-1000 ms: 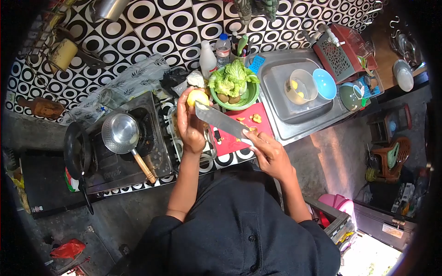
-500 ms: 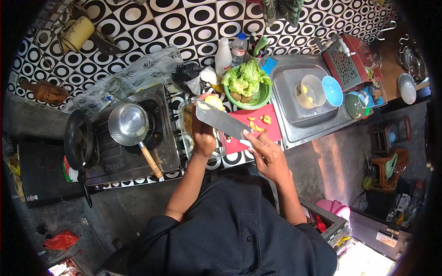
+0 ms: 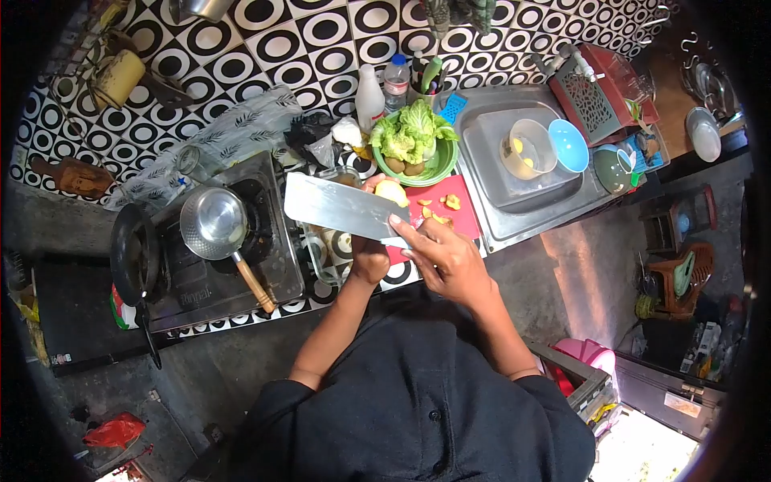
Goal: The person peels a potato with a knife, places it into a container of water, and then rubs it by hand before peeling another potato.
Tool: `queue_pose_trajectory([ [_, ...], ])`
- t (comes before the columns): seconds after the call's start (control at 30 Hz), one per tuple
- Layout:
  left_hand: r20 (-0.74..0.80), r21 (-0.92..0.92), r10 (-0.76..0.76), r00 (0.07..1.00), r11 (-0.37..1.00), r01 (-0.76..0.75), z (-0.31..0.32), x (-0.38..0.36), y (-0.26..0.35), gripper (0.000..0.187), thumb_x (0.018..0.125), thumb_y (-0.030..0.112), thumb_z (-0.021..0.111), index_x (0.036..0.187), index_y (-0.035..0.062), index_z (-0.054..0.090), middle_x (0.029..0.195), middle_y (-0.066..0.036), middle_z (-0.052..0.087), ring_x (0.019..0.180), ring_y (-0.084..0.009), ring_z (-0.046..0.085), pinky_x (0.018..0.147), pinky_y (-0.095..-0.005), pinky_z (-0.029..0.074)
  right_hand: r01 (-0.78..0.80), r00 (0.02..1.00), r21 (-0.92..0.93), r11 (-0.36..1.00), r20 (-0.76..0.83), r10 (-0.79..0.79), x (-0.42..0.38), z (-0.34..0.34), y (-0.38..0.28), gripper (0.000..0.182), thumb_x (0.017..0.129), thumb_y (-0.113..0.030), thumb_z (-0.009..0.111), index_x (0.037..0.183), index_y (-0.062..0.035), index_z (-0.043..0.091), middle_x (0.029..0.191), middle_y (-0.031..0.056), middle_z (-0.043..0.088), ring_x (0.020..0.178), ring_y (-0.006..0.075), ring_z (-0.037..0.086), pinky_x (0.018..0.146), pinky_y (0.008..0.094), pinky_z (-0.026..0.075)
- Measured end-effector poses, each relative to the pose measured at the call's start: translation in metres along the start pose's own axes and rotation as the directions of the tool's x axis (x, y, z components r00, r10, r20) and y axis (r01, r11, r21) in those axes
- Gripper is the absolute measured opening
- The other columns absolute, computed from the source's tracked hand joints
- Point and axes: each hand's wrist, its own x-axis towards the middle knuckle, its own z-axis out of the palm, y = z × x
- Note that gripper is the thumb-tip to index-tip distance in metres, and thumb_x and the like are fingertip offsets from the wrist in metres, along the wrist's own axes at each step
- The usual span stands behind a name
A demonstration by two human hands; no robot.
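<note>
My right hand [image 3: 451,259] grips the handle of a cleaver [image 3: 341,207], its wide blade lying across in front of my left hand. Partly covered by that blade, my left hand [image 3: 371,261] is closed round a pale yellow peeled potato [image 3: 392,192]. Just right of the potato, several yellowish-brown peelings [image 3: 436,217] lie on a red cutting board [image 3: 466,221]. A clear glass dish [image 3: 323,269] sits left of the board, partly hidden by the blade and my left hand. Behind the board, a green bowl [image 3: 440,170] holds leafy lettuce [image 3: 414,132] and brown potatoes [image 3: 413,169].
On the left, a saucepan [image 3: 215,223] with a wooden handle and a black frying pan [image 3: 135,253] sit on the stove [image 3: 201,297]. At right, the steel sink [image 3: 498,217] holds a clear tub [image 3: 526,165] and a blue bowl [image 3: 572,145]. Bottles [image 3: 369,100] stand by the wall.
The cleaver has swung left and lower, now crossing in front of my left hand. My right hand has moved slightly left, and the potato has shifted right and down. The whole view has shifted slightly.
</note>
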Motion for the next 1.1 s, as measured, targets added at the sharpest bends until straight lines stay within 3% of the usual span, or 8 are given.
queue_pose_trajectory([
  [0.3,0.041,-0.24,-0.125,0.991,0.962,0.131,0.044,0.001,0.006,0.105,0.071,0.068,0.069,0.14,-0.0014,0.032,0.127,-0.015,0.05,0.1,-0.021,0.058,0.088,-0.0336,0.049,0.116,0.988,-0.044,0.992,-0.094,-0.12,-0.009,-0.024,0.021,0.059,0.076,-0.005,0.068,0.133,-0.0167,0.056,0.075,0.0084,0.049,0.063,0.0267,0.053,0.056,0.0373,0.045],
  [0.6,0.071,-0.055,-0.175,0.982,0.982,0.179,0.059,0.003,-0.012,0.08,0.086,0.054,0.057,0.138,-0.0027,0.035,0.128,-0.014,0.051,0.107,-0.0178,0.056,0.092,-0.0315,0.047,0.119,0.992,-0.009,0.993,-0.043,-0.119,-0.021,-0.051,0.044,0.059,0.077,-0.005,0.068,0.133,-0.0168,0.055,0.078,0.0086,0.05,0.065,0.0258,0.055,0.057,0.0383,0.045],
  [0.7,0.123,-0.16,0.1,0.987,0.984,-0.08,0.069,0.005,-0.016,0.092,0.084,0.067,0.055,0.138,-0.0044,0.035,0.132,-0.016,0.048,0.118,-0.0214,0.051,0.101,-0.0357,0.041,0.09,0.987,0.148,0.985,-0.147,-0.068,-0.025,-0.051,0.063,0.056,0.079,-0.002,0.066,0.133,-0.0124,0.056,0.074,0.0089,0.048,0.062,0.024,0.051,0.057,0.0354,0.044],
  [0.77,0.054,-0.162,-0.111,0.992,0.98,0.118,0.07,-0.001,-0.013,0.066,0.095,0.047,0.047,0.137,-0.0035,0.037,0.129,-0.015,0.051,0.117,-0.0203,0.051,0.099,-0.0349,0.042,0.102,0.97,0.27,0.958,-0.243,-0.035,-0.026,-0.05,0.081,0.046,0.087,-0.005,0.062,0.132,-0.0057,0.055,0.071,0.0069,0.051,0.062,0.0172,0.048,0.056,0.0304,0.041],
  [0.83,0.037,-0.261,-0.191,0.981,0.946,0.194,0.077,0.002,-0.007,0.042,0.104,0.026,0.037,0.135,-0.0023,0.039,0.124,-0.014,0.055,0.113,-0.0176,0.053,0.096,-0.0326,0.043,-0.029,0.943,0.515,0.857,-0.271,0.195,-0.029,-0.046,0.091,0.037,0.093,-0.011,0.058,0.129,-0.0018,0.056,0.072,0.0044,0.054,0.061,0.0128,0.046,0.055,0.0276,0.039],
  [0.87,0.005,-0.261,-0.214,0.977,0.943,0.208,0.081,0.002,-0.005,0.044,0.102,0.028,0.039,0.134,-0.0021,0.04,0.122,-0.018,0.055,0.091,-0.0203,0.059,0.075,-0.0298,0.049,-0.084,0.915,0.625,0.776,-0.259,0.308,-0.032,-0.044,0.096,0.034,0.095,-0.013,0.055,0.127,0.0002,0.057,0.072,0.0032,0.055,0.06,0.0107,0.046,0.054,0.0261,0.039],
  [0.9,0.004,-0.266,-0.224,0.975,0.939,0.217,0.083,0.003,-0.002,0.044,0.102,0.028,0.038,0.134,-0.0028,0.039,0.12,-0.018,0.055,0.089,-0.0204,0.06,0.073,-0.0292,0.049,-0.154,0.9,0.816,0.557,-0.116,0.419,-0.034,-0.043,0.1,0.032,0.101,-0.022,0.049,0.118,0.0035,0.059,0.073,0.0004,0.055,0.059,0.0065,0.045,0.053,0.0218,0.038],
  [1.1,0.029,-0.339,-0.251,0.968,0.908,0.246,0.083,-0.001,-0.002,0.046,0.103,0.029,0.035,0.133,-0.006,0.039,0.107,-0.017,0.057,0.084,-0.0218,0.06,0.069,-0.0293,0.051,-0.14,0.901,0.936,0.322,-0.014,0.433,-0.032,-0.041,0.107,0.026,0.1,-0.023,0.052,0.107,0.0006,0.059,0.071,0.0005,0.054,0.058,0.0053,0.048,0.052,0.0193,0.04],
])
